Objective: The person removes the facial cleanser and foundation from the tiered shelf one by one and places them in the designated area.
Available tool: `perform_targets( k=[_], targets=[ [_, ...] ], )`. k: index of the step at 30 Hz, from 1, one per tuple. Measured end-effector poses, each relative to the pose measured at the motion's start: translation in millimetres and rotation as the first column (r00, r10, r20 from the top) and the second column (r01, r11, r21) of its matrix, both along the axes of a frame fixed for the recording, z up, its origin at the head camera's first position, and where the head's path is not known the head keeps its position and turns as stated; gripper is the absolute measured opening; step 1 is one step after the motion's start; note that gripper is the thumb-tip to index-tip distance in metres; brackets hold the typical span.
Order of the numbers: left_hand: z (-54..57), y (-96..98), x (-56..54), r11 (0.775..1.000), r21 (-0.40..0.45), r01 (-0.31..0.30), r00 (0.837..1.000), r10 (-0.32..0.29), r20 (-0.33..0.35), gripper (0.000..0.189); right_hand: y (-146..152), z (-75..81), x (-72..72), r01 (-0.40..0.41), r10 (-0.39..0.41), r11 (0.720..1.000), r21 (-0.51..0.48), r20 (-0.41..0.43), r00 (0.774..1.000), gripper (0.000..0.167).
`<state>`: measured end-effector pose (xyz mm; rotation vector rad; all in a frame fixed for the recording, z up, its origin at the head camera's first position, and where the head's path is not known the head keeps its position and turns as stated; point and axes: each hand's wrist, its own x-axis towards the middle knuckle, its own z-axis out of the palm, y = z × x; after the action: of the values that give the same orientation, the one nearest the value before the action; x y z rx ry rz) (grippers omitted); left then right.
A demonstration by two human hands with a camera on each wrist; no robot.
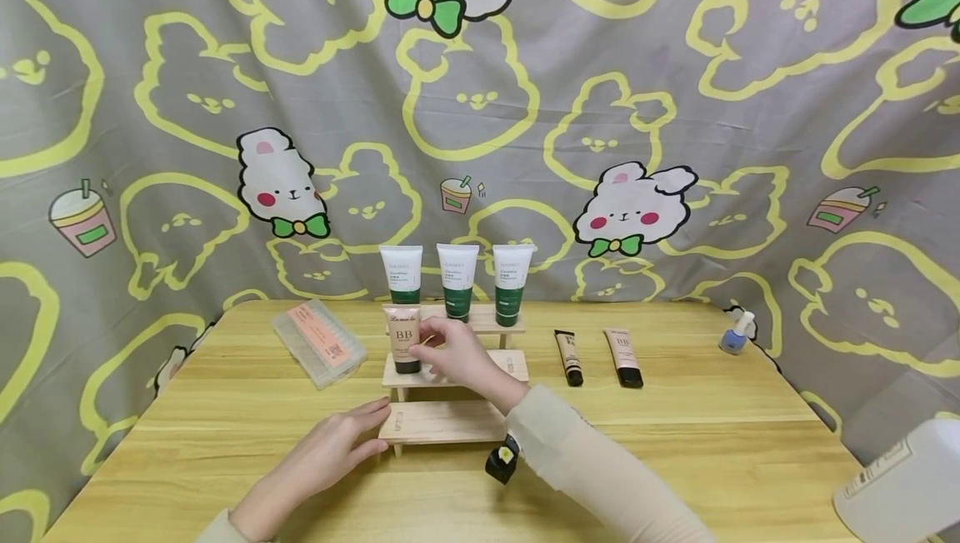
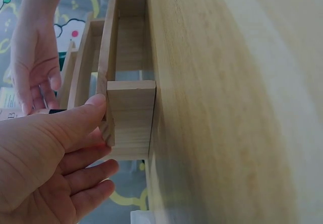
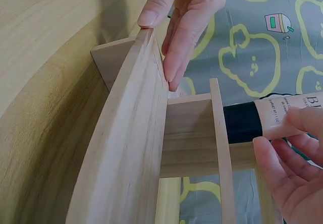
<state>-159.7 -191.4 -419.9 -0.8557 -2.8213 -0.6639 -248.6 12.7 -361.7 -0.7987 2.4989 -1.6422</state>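
A beige BB cream tube (image 1: pixel 405 339) stands cap down at the left end of the middle step of a three-step wooden stand (image 1: pixel 442 422). My right hand (image 1: pixel 459 353) pinches it from the right side; the right wrist view shows its black cap (image 3: pixel 243 123) against the step. My left hand (image 1: pixel 330 447) holds the left end of the lowest step, thumb and index finger (image 2: pixel 91 108) at the corner, other fingers loosely bent. Along the top step stand several white-and-green tubes (image 1: pixel 457 272), caps down.
Right of the stand lie a small black-and-beige tube (image 1: pixel 570 357) and another BB tube (image 1: pixel 624 357). A blue nail polish bottle (image 1: pixel 736 334) stands near the right edge. At left lies a clear plastic case (image 1: pixel 321 343); a white container (image 1: pixel 903 480) is at lower right.
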Motion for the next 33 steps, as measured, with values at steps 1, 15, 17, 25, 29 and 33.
perform_targets(
  k=[1, 15, 17, 25, 29, 33],
  targets=[
    [-0.4, -0.1, -0.2, 1.0, 0.0, 0.001, 1.0, -0.001, -0.002, 0.044, 0, -0.2, 0.0, 0.0, 0.0, 1.0, 0.0, -0.002, 1.0, 0.019],
    [-0.6, -0.2, -0.3, 1.0, -0.001, 0.006, 1.0, -0.006, -0.016, 0.044, 15, 3.1, 4.1, 0.023, -0.02, 0.999, 0.035, -0.089, 0.996, 0.015],
    [-0.5, 0.1, -0.2, 1.0, -0.002, 0.004, 1.0, -0.004, -0.015, 0.044, 19, 4.8, 6.2, 0.028, -0.022, 0.999, 0.043, -0.114, 0.993, 0.012],
    [-0.3, 0.0, 0.3, 1.0, 0.0, 0.0, 1.0, 0.0, -0.014, 0.044, 42, 12.6, 14.0, 0.028, -0.027, 1.0, 0.004, -0.137, 0.99, 0.012],
    [-0.1, 0.1, 0.5, 1.0, 0.005, 0.004, 1.0, -0.004, -0.01, 0.044, 56, 17.9, 17.5, 0.039, -0.043, 0.998, -0.04, -0.107, 0.993, 0.013],
    [-0.2, -0.1, 0.4, 1.0, 0.012, 0.007, 1.0, -0.007, -0.004, 0.044, 74, 24.2, 21.6, 0.068, -0.074, 0.995, -0.069, -0.093, 0.993, 0.015]
  ],
)
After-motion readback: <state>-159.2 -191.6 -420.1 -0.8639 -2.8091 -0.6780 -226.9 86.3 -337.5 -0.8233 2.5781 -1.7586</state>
